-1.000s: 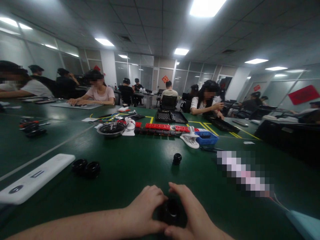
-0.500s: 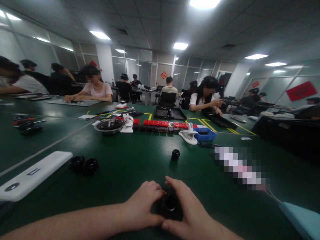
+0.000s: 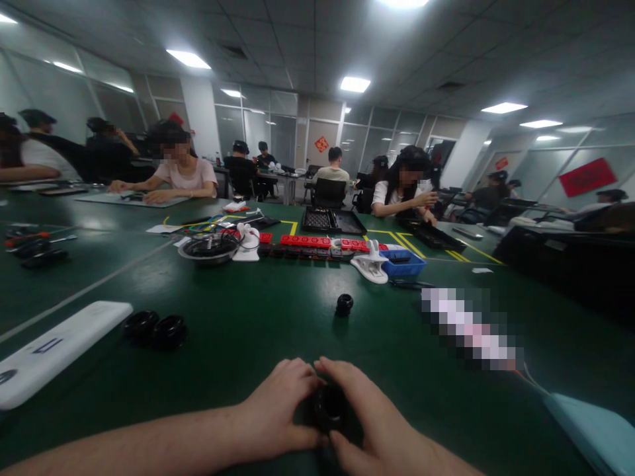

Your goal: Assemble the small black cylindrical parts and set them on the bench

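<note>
A black ring-shaped part (image 3: 323, 408) with a round hole stands on the green table between my two hands. My left hand (image 3: 280, 404) curls around its left side, fingers at the far side and thumb at the near side. From the right, my right hand (image 3: 370, 416) cups the same part, its fingertips meeting those of the left hand. The lower part of the ring is in shadow and partly hidden by my thumbs. Farther out on the table is a smaller black ring-shaped piece (image 3: 344, 305).
Two black rings (image 3: 169, 330) lie at the left beside a long white device (image 3: 64, 350). Across the table are a metal bowl (image 3: 208, 250), red blocks (image 3: 322, 243), a white clamp (image 3: 370, 268) and a blue bin (image 3: 403, 263). Co-workers sit beyond. A light-blue object (image 3: 590, 430) is at right.
My right hand has drawn in toward the left, its fingers now closer around the black ring and my left hand. The whole view has shifted slightly, moving the table items left.
</note>
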### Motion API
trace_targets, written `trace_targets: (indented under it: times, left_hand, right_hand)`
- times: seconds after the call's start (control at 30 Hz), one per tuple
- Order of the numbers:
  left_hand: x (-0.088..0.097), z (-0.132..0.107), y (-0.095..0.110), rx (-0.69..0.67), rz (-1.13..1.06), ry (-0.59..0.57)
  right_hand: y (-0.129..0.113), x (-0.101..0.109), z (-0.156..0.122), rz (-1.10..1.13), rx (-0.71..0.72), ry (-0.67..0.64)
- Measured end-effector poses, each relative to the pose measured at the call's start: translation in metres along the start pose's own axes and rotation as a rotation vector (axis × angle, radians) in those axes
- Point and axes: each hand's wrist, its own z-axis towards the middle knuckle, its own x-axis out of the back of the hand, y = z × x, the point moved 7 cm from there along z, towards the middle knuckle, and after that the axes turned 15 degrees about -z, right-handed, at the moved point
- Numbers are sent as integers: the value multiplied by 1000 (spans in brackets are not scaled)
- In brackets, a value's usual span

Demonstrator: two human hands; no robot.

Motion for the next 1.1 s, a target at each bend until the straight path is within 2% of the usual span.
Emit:
trace_targets:
  times: [0.2,0.33,0.57,0.67,0.77,0.87,1.0,1.1]
  left_hand:
    - [-3,-1,-4,15,12,7]
    - [-3,-1,-3,28,18,-14]
    - [1,0,2,28,2,-22]
    - [-1,-1,0,9,7,-3]
    - [-2,0,-2,-2,9,8]
    - [-2,0,-1,1,18,8]
    - [-1,0,1,-9,20,11]
    - [-3,-1,-1,-35,26,9]
  right_hand:
    - [10,-5,2,14,-142,-35]
    - [4,-4,4,40,-91,-43]
    - [2,0,-2,-2,-14,27]
    - [10,-1,-1,-6,-108,46]
    - [12,-7,2,-13,-174,-29]
    - [5,-11,4,2,-129,-81]
    - [1,-6,0,27,-49,-53]
    - [4,-6,-2,-13,-45,-59]
